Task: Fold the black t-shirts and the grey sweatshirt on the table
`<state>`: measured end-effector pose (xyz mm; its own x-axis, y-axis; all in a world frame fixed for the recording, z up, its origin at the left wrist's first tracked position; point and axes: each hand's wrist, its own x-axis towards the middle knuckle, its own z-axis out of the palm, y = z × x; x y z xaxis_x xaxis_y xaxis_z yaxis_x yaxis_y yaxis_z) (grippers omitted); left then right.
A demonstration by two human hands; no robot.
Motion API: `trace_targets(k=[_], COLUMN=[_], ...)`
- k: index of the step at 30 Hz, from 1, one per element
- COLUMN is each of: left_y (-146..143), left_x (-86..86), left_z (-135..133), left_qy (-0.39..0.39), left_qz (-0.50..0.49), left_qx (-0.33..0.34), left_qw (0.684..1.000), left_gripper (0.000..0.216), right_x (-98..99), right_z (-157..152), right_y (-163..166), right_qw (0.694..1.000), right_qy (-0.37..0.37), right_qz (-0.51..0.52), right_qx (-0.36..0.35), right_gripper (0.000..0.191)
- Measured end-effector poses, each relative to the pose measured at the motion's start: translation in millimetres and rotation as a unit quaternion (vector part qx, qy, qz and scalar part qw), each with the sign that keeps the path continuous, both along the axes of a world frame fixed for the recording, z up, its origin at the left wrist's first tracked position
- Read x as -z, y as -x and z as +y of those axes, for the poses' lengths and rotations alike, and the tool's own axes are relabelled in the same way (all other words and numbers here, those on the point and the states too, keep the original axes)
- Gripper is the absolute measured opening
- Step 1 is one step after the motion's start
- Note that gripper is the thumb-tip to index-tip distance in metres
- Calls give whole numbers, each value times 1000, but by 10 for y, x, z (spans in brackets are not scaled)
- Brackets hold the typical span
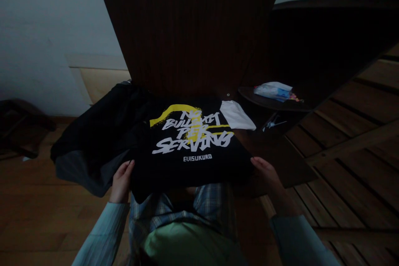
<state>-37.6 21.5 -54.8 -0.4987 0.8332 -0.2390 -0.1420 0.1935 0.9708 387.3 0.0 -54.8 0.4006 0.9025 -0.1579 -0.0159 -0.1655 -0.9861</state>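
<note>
Spanning the gap between the left grip (122, 179) and the right grip (267, 171), the shirt (193, 149) is pinched at its edges by both. Dark clothes (101, 126) are heaped beyond the left grip; beyond the right, a packet (274, 90) is carried by a shelf (263, 103).

Reads "NO BULLSHIT PER SERVING" in large grey-white across the black garment (196, 145) and, printed smaller just beneath, "EVISUKURO"

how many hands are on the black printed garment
2: the left hand pinches the left edge of the black printed garment, and the right hand pinches its right edge.
</note>
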Motion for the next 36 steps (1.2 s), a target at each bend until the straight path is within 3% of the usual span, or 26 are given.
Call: trace_targets(k=[7,20,24,27,29,36], left_y=[63,200,218,230,225,211], left_x=[-61,-22,11,67,90,-32], left_z=[-48,-24,-11,25,46,-18], left_qy=[34,73,58,27,12,18], left_qz=[123,60,51,85,118,191], left_qx=[-8,88,47,-26,-38,81], left_qw=[992,992,996,996,992,978], left_gripper=[49,58,57,58,57,49], right_x=[17,41,0,-7,12,87], right_z=[-7,21,10,11,14,4], right_y=[-81,-94,-89,-99,-113,-155], right_qw=[999,999,999,998,998,990], right_qy=[17,-4,-3,11,13,21], right_qz=[-29,-21,-23,-22,-27,-139], right_qx=[8,29,46,51,47,-6], right_gripper=[42,38,39,41,42,46])
